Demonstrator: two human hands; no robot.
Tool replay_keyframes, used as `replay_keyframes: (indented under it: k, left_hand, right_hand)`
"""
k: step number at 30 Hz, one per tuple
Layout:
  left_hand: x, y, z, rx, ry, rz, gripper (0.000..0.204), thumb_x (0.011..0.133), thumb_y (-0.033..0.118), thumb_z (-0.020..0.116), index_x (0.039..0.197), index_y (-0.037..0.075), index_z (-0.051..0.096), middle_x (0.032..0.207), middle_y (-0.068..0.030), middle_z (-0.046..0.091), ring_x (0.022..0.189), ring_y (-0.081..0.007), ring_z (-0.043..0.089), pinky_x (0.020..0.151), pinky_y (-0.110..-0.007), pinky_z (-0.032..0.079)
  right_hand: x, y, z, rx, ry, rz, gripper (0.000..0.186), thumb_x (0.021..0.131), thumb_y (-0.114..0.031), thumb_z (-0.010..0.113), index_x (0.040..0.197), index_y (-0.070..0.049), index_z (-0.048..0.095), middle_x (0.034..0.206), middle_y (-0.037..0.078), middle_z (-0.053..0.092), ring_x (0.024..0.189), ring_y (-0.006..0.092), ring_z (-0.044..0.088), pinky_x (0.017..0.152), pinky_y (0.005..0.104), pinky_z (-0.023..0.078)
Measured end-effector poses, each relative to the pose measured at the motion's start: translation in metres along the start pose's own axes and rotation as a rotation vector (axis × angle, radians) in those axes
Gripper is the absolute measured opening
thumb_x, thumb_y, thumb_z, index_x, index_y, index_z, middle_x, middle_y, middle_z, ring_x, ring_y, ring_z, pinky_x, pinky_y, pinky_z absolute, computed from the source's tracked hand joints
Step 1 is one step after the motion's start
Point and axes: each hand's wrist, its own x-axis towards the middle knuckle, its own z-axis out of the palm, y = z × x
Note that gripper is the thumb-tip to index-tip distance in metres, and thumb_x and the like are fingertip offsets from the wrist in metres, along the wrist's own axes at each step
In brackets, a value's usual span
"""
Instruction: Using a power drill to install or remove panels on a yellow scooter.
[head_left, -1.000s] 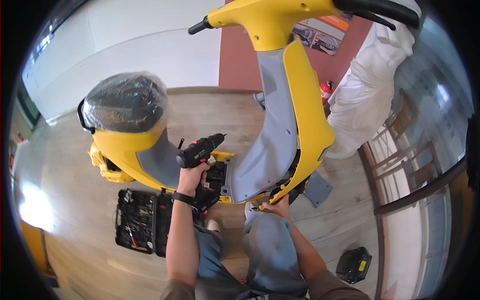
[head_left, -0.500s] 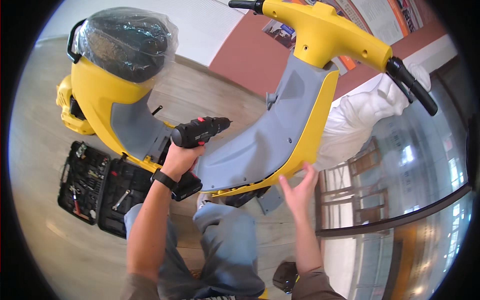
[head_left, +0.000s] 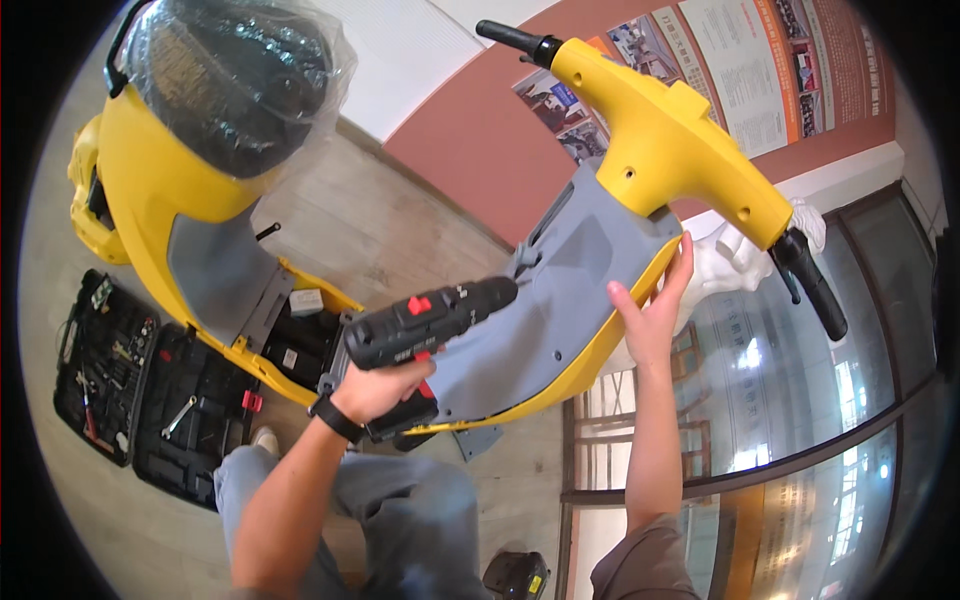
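My left hand [head_left: 378, 390] is wrapped round the grip of a black cordless drill [head_left: 430, 322] with red buttons. The drill's nose points right and slightly up, over the grey inner panel [head_left: 490, 350] of a yellow scooter [head_left: 140, 170]. On the right, my right hand [head_left: 650, 325] grips the edge of the scooter's front shield [head_left: 590, 378], thumb on the grey face and fingers round the yellow outer side. A small hook [head_left: 523, 260] sits on the grey panel near the drill's tip. Whether the tip touches anything I cannot tell.
Plastic film covers the dark seat [head_left: 235, 85]. Yellow handlebars [head_left: 685, 140] with black grips rise at the far right. An open black toolbox [head_left: 150, 455] with a wrench [head_left: 180, 418] lies on the floor at left. A white statue [head_left: 710, 268] and glass case [head_left: 770, 390] stand at right.
My right hand has moved up and now grips the front shield's edge. The drill appears larger and has moved right in view. The view has shifted, with the scooter's seat now higher and further left.
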Motion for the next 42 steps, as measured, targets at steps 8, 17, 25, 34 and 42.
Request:
replay_keyframes:
  k: [8, 17, 25, 34, 42]
  left_hand:
    - [0.019, -0.017, -0.007, 0.051, -0.1, 0.119, 0.019, 0.084, 0.003, 0.077, 0.102, 0.006, 0.071, 0.079, -0.0001, 0.067, 0.069, -0.0105, 0.06, 0.065, -0.03, 0.05]
    - [0.06, -0.014, -0.033, 0.166, -0.054, 0.307, 0.027, 0.079, 0.005, 0.084, 0.104, 0.008, 0.076, 0.092, -0.0061, 0.076, 0.082, -0.022, 0.073, 0.077, -0.035, 0.058]
    - [0.092, -0.002, -0.037, -0.066, -0.059, 0.006, 0.032, 0.081, 0.001, 0.08, 0.112, 0.005, 0.074, 0.096, -0.0036, 0.073, 0.085, -0.0156, 0.067, 0.079, -0.034, 0.056]
    - [0.143, 0.144, 0.001, 0.421, -0.395, 0.269, 0.015, 0.083, 0.008, 0.073, 0.098, 0.011, 0.074, 0.086, -0.0002, 0.066, 0.069, -0.0131, 0.061, 0.062, -0.031, 0.05]
    - [0.181, 0.185, 0.053, 0.239, -0.487, 0.0, 0.015, 0.079, 0.005, 0.07, 0.093, 0.001, 0.068, 0.066, -0.0005, 0.06, 0.056, -0.0073, 0.052, 0.051, -0.026, 0.042]
  right_hand:
    - [0.03, -0.002, -0.01, 0.006, -0.018, 0.055, 0.101, 0.076, -0.017, 0.086, 0.157, -0.006, 0.028, 0.153, 0.019, 0.039, 0.141, 0.0304, 0.043, 0.117, 0.0479, 0.04]
    - [0.019, 0.014, 0.0, -0.053, 0.176, -0.034, 0.093, 0.075, -0.042, 0.091, 0.144, -0.009, 0.038, 0.135, 0.017, 0.051, 0.124, 0.0286, 0.053, 0.104, 0.0414, 0.047]
    - [0.017, 0.02, 0.015, -0.056, 0.331, -0.029, 0.109, 0.071, -0.057, 0.091, 0.15, -0.007, 0.034, 0.144, 0.017, 0.047, 0.131, 0.0302, 0.05, 0.107, 0.0427, 0.046]
    - [0.02, 0.015, 0.021, 0.109, 0.293, 0.055, 0.124, 0.069, -0.057, 0.093, 0.158, 0.003, 0.031, 0.15, 0.017, 0.046, 0.138, 0.0295, 0.048, 0.115, 0.042, 0.04]
    - [0.02, 0.013, 0.025, 0.139, 0.331, 0.065, 0.126, 0.067, -0.058, 0.093, 0.158, 0.004, 0.032, 0.151, 0.017, 0.047, 0.137, 0.029, 0.05, 0.114, 0.042, 0.041]
